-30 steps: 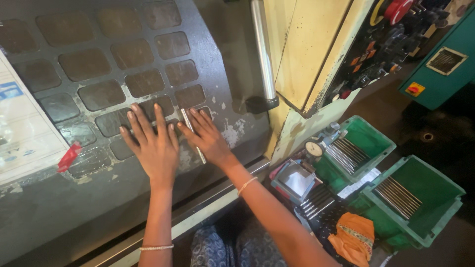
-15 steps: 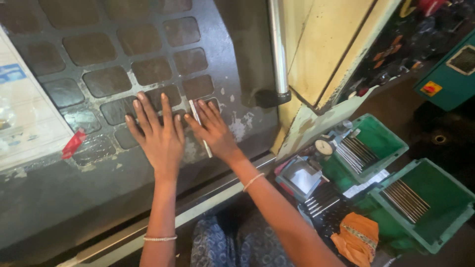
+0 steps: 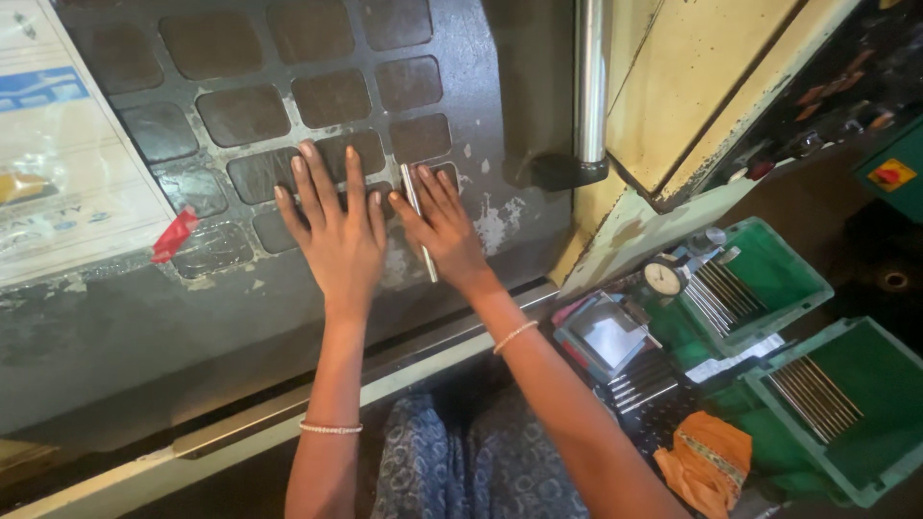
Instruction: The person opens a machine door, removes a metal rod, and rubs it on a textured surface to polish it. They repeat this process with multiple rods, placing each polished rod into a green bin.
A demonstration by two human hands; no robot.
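Dark slab (image 3: 317, 317): one large grey plate with rounded square recesses in rows – about a dozen are in view, and it fills the upper left of the view.
Cream machine body (image 3: 692, 86): one painted panel at the upper right, with one bright steel bar (image 3: 588, 77) standing in front of it, just right of the slab.
Paper sheet (image 3: 67, 163): one printed sheet lying at the left edge of the slab; one small red tag (image 3: 174, 234) is at its lower right corner.
Green trays: two, at the right and well apart from the hands – the upper green tray (image 3: 788, 279) and the lower green tray (image 3: 885, 423), each with a bundle of thin metal rods inside.
Orange cloth (image 3: 710, 461): one, crumpled, beside the lower tray.
Dial gauge (image 3: 663, 279): one round white face, next to the upper tray.
Left hand (image 3: 336, 235): flat on the slab, fingers spread and released, holding nothing.
Right hand (image 3: 444, 231): flat on the slab just beside the left one, fingers stretched out, pressing on the rod and not closed around it.
Metal rod (image 3: 419, 226): one thin bright rod, lying on the slab under the right hand's fingers; the hand hides its middle part.
Bracelets: two, one on each wrist.
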